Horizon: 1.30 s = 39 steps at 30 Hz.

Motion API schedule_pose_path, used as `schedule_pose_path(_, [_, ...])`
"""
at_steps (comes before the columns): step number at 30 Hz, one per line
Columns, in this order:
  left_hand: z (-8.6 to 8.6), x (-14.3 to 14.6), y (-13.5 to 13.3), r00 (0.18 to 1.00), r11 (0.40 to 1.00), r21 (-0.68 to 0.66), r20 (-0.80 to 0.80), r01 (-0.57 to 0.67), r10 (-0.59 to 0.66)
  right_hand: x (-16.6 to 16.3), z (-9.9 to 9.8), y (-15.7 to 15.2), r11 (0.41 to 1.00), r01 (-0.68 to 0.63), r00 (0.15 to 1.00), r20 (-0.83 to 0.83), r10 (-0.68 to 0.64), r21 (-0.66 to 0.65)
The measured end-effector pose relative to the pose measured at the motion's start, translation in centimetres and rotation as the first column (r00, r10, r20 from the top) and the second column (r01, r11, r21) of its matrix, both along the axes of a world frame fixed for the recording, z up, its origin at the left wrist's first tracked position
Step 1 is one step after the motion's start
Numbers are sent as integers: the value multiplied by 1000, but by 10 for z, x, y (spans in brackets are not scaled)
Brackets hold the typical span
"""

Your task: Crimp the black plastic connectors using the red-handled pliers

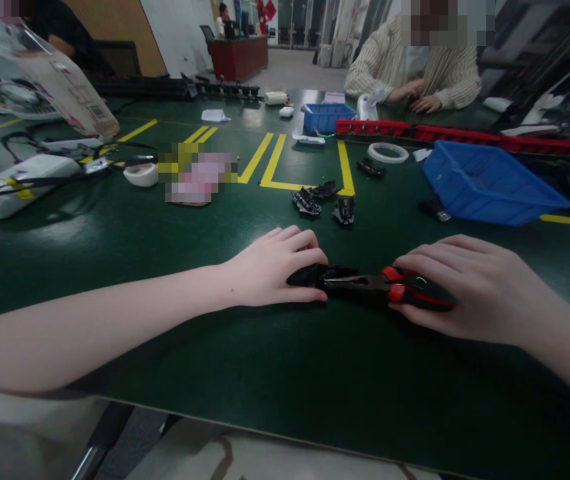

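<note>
My left hand (279, 267) is closed around a small black plastic part (309, 274) on the green table. In my right hand (469, 287) is a pair of needle-nose pliers (395, 285) with red and black handles. The pliers point left, and their jaws meet the black part beside my left fingertips. Whether the jaws grip it cannot be made out. Just beyond my hands lie several similar black parts, one (306, 201) at the left of a small group and another (371, 167) farther right.
A blue bin (495, 183) stands at the right, near a tape roll (388, 153). A smaller blue basket (327, 118) and a long red strip (415, 131) lie farther back. To the left are a phone (203, 179), cables and a white device (25, 185). Another person (415, 67) sits opposite.
</note>
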<state>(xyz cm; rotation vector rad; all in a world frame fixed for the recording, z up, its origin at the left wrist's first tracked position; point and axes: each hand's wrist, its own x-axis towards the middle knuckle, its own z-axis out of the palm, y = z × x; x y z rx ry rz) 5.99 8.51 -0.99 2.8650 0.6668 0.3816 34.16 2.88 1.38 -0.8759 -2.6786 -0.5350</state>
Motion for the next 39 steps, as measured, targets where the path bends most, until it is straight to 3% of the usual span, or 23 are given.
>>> schedule_pose_path(15, [1, -1, 0, 1000, 1000, 1, -2, 7, -7, 1, -6, 3, 999, -7, 1000, 20, 6, 35])
schedule_pose_path(22, [-2, 0, -3, 995, 997, 29, 63, 74, -75, 1, -6, 4, 998, -12, 999, 43, 10, 54])
schedule_pose_path(33, [-1, 0, -1, 996, 996, -67, 76, 59, -54, -1, -4, 4, 995, 2, 999, 48, -6, 98])
schedule_pose_path(39, [-1, 3, -1, 997, 997, -66, 66, 43, -39, 3, -5, 6, 999, 16, 1000, -24, -17, -31])
